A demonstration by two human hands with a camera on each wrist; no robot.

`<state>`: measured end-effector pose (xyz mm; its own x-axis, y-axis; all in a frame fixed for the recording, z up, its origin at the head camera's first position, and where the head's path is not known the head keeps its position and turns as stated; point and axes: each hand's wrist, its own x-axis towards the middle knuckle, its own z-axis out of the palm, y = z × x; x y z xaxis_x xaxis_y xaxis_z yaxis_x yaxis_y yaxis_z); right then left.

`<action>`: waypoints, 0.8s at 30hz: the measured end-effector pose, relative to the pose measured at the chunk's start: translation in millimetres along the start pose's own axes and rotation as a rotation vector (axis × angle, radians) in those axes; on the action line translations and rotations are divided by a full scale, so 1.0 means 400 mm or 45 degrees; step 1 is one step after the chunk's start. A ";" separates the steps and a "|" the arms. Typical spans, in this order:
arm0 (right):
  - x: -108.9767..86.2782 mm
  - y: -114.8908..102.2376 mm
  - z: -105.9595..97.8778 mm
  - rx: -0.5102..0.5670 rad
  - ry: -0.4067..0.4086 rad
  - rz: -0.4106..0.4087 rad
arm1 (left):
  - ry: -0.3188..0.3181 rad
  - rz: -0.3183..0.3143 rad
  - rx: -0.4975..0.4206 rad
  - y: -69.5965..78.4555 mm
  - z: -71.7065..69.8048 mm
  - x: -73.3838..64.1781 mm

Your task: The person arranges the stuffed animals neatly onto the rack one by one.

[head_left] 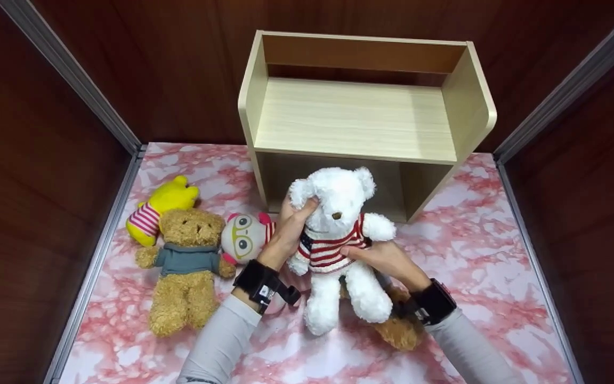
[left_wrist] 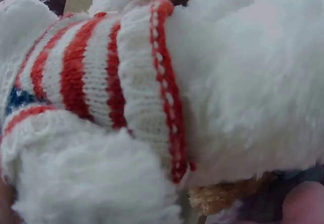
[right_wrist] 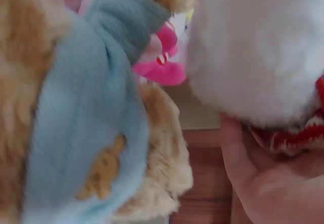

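Note:
A white teddy bear (head_left: 331, 200) in a red-and-white striped knitted sweater (left_wrist: 86, 67) is held up between both hands, upright and facing the head camera. My left hand (head_left: 291, 226) grips it at the side of the head, thumb just below the ear. With the thumb over the sweater's front, my right hand (head_left: 387, 260) holds the lower body; the fingers behind are hidden. Beneath the white bear lies a brown teddy bear (head_left: 400, 333), mostly covered in the head view. In the right wrist view its light blue top (right_wrist: 86, 118) shows.
A pale wooden two-level shelf (head_left: 355, 114) stands at the back, directly behind the white bear. At left on the pink marbled tabletop (head_left: 477, 330) lie a tan bear in a grey-blue shirt (head_left: 187, 258), a yellow plush (head_left: 176, 194) and a plush with yellow glasses (head_left: 240, 250). Dark panels (head_left: 35, 176) enclose the sides.

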<state>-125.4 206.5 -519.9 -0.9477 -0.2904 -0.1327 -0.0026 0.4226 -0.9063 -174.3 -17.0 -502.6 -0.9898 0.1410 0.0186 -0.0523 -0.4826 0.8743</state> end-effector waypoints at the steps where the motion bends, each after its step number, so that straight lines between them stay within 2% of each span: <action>1: 0.003 0.004 0.002 -0.001 0.014 0.025 | -0.002 -0.005 0.016 -0.004 0.000 0.004; 7: 0.008 0.028 -0.002 0.113 0.104 0.157 | -0.083 -0.049 0.117 -0.020 -0.006 0.014; 9: 0.008 0.035 -0.018 0.167 0.142 0.198 | -0.110 -0.074 0.161 -0.023 -0.013 0.009; 12: 0.018 0.041 -0.053 0.278 0.194 0.206 | -0.139 -0.099 0.250 -0.035 -0.032 0.001; 15: 0.039 0.045 -0.092 0.332 0.252 0.223 | -0.150 -0.089 0.442 -0.065 -0.059 -0.005; 21: 0.100 0.049 -0.153 0.299 0.334 0.351 | -0.168 -0.019 0.996 -0.157 -0.115 -0.026; 24: 0.138 0.055 -0.173 0.336 0.344 0.408 | -0.233 -0.023 1.148 -0.193 -0.130 -0.043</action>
<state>-199.8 259.1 -519.3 -0.9365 0.0661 -0.3445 0.3505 0.2123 -0.9122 -159.9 -27.1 -595.6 -0.9494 0.3138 0.0107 0.1317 0.3670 0.9209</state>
